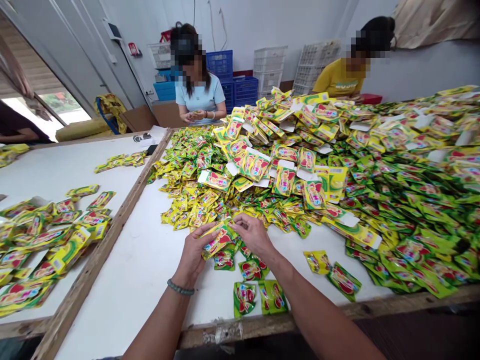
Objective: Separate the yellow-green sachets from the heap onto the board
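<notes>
Forearms lead to 1 yellow-green box above the white desk; the left hand pinches its side, the right hand's grip pinches its far end. Packets lie below, a heap beyond.

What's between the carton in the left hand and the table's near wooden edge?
Loose green sachets, with white tabletop showing around them, lie between the carton and the near wooden edge; the head view shows this.
</notes>
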A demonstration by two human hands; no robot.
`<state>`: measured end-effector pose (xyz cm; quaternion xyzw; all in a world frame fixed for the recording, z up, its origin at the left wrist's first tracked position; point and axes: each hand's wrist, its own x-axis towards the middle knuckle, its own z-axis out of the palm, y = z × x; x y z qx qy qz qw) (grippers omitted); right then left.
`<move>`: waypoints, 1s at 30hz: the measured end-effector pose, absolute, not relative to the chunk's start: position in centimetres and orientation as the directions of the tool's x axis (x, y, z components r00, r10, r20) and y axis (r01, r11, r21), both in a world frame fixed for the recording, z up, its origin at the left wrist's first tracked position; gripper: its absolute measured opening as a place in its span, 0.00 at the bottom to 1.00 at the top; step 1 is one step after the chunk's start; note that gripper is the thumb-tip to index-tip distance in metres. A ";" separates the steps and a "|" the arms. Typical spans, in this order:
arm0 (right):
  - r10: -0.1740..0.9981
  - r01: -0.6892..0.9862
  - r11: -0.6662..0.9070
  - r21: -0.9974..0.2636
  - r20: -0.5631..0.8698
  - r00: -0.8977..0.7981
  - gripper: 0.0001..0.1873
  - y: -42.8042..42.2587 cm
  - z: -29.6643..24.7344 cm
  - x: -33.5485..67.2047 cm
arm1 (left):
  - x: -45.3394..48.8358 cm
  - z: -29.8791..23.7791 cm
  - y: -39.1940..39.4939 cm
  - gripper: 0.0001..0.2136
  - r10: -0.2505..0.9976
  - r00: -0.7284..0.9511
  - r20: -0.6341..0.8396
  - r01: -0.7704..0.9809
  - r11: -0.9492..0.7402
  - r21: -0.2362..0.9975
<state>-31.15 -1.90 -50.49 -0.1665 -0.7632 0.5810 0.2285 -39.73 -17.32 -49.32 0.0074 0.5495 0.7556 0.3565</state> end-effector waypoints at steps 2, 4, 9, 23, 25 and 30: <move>0.523 -0.015 0.319 -0.948 0.189 -0.831 0.08 -2.1 -50.4 -31.2 | -39.9 -49.5 -17.4 0.19 0.539 -0.747 -0.390 -0.544 -0.158 0.824; 0.531 -0.031 0.316 -0.948 0.204 -0.822 0.08 -2.4 -50.1 -31.2 | -40.1 -49.6 -17.5 0.18 0.532 -0.747 -0.398 -0.560 -0.181 0.809; 0.412 -0.084 0.318 -0.945 0.217 -0.885 0.08 -3.6 -49.4 -31.0 | -40.5 -49.7 -17.8 0.17 0.553 -0.727 -0.406 -0.596 -0.215 0.774; 0.331 -0.030 0.475 -0.880 0.210 -0.920 0.15 -7.9 -49.4 -31.9 | -40.8 -49.3 -20.6 0.14 0.529 -0.727 -0.437 -0.601 -0.183 0.778; 0.374 -0.030 0.522 -0.852 0.261 -0.890 0.13 -8.3 -49.6 -32.4 | -40.8 -49.1 -21.0 0.13 0.486 -0.751 -0.447 -0.584 -0.173 0.793; 0.376 -0.093 0.514 -0.853 0.321 -0.869 0.08 -7.6 -49.7 -32.8 | -42.3 -47.8 -22.4 0.14 0.420 -0.792 -0.443 -0.544 -0.157 0.824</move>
